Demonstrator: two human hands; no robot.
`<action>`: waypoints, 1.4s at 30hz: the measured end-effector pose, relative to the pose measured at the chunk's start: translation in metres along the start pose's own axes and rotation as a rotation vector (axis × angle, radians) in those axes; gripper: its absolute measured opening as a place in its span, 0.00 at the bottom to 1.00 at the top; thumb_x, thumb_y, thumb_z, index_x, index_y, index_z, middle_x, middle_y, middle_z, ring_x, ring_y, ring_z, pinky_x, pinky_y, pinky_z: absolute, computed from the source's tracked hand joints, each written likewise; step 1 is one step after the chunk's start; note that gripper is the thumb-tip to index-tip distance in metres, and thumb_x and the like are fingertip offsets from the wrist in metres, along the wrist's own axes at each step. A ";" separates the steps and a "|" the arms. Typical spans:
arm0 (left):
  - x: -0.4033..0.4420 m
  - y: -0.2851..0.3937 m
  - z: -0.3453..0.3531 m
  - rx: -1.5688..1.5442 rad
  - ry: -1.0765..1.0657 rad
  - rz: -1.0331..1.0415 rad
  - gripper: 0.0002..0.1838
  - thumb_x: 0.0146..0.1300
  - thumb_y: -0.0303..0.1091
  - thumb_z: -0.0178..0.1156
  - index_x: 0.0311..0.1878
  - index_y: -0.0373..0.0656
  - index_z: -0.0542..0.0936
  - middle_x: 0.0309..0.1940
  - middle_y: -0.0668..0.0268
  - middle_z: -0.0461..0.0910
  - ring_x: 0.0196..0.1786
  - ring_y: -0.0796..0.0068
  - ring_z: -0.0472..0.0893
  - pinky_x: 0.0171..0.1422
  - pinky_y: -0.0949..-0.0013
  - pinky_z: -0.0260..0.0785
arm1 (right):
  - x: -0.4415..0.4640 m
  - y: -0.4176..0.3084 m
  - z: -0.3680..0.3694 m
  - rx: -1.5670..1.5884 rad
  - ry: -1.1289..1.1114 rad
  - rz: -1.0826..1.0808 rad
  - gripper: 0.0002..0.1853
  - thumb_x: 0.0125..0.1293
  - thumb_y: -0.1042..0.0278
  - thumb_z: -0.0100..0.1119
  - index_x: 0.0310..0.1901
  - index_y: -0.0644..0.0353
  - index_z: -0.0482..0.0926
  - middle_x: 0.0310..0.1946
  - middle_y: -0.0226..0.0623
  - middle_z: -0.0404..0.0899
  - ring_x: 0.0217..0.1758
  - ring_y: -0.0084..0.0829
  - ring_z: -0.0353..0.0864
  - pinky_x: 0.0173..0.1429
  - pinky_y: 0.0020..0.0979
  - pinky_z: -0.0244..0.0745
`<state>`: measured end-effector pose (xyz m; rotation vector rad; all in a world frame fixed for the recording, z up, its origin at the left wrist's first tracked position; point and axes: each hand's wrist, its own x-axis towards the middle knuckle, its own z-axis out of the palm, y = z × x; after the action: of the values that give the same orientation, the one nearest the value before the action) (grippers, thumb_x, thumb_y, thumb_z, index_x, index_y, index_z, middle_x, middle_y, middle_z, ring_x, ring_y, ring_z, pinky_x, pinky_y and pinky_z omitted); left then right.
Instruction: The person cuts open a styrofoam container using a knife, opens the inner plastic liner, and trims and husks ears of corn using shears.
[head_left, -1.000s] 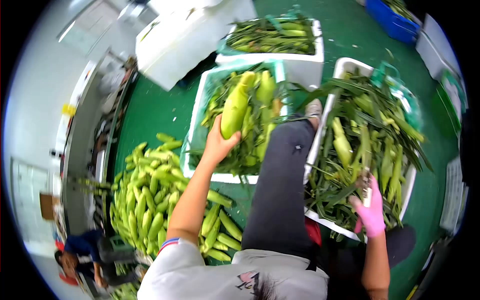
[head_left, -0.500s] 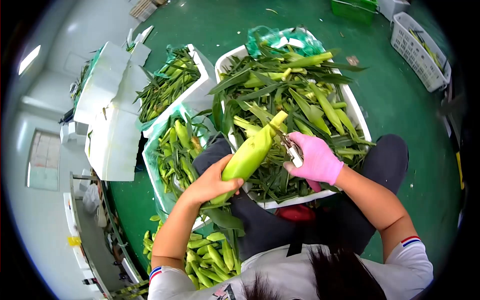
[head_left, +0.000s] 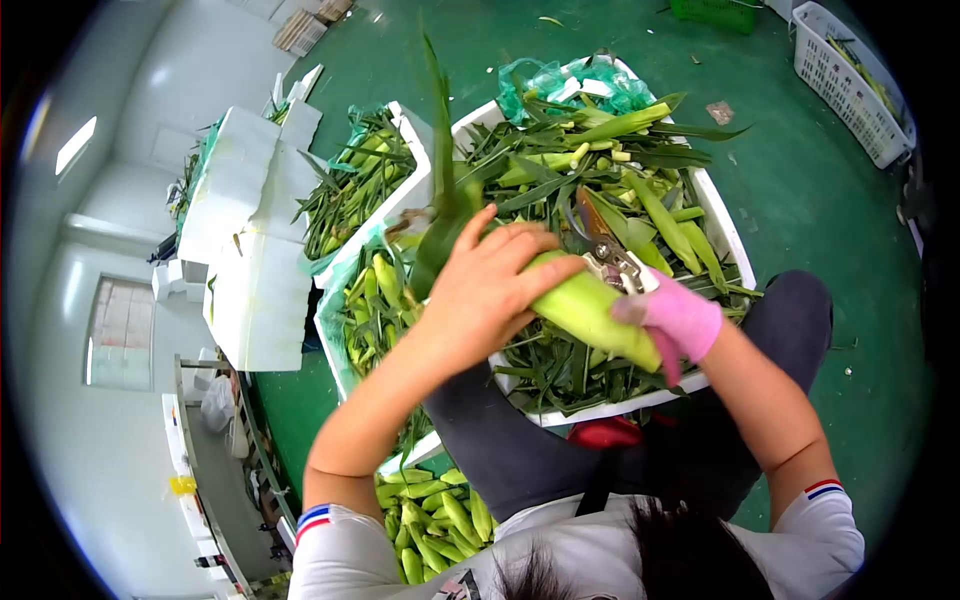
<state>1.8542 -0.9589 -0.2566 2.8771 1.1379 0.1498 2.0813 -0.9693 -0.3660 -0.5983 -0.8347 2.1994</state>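
Observation:
A green husked ear of corn lies slantwise between my hands over the large box. My bare left hand is laid over its left end, fingers bent round the husk. Long green leaves stick out past that hand, blurred. In my right hand, in a pink glove, are pruning shears with their blades pointing up and away from me. The gloved thumb presses on the ear's near end. Part of the shears' handles is hidden by the hand.
Corn trimmings and leaves fill the white foam box before me. Two more foam boxes with corn stand left. Trimmed ears are piled on the floor by my left leg. A white plastic basket stands far right.
The ear has swung round, its near end now toward my right hand. My left hand has moved up and right onto its other end. The shears now point up, away from the stalk.

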 end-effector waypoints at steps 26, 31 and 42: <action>-0.045 0.019 0.074 -0.440 0.207 -0.935 0.31 0.59 0.52 0.69 0.52 0.35 0.71 0.49 0.42 0.79 0.53 0.42 0.79 0.54 0.52 0.72 | -0.004 0.022 0.023 -0.940 0.216 -0.083 0.38 0.53 0.57 0.74 0.62 0.66 0.68 0.41 0.39 0.79 0.43 0.33 0.80 0.51 0.34 0.77; -0.044 0.031 0.078 -0.138 0.137 -0.808 0.26 0.55 0.49 0.70 0.50 0.42 0.75 0.42 0.52 0.78 0.47 0.47 0.80 0.49 0.52 0.74 | 0.004 0.025 0.000 -1.064 0.181 -0.154 0.44 0.51 0.59 0.76 0.66 0.67 0.65 0.53 0.48 0.77 0.55 0.40 0.78 0.62 0.36 0.73; -0.065 0.012 0.056 -0.188 0.158 -0.664 0.30 0.49 0.42 0.74 0.54 0.40 0.75 0.43 0.53 0.78 0.45 0.48 0.80 0.50 0.58 0.74 | 0.002 0.030 0.019 -0.627 0.155 -0.043 0.16 0.56 0.65 0.73 0.40 0.64 0.79 0.25 0.30 0.79 0.26 0.20 0.79 0.32 0.24 0.75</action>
<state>1.8210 -1.0123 -0.3158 2.2138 1.9101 0.4270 2.0543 -0.9919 -0.3746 -1.0200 -1.4453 1.8042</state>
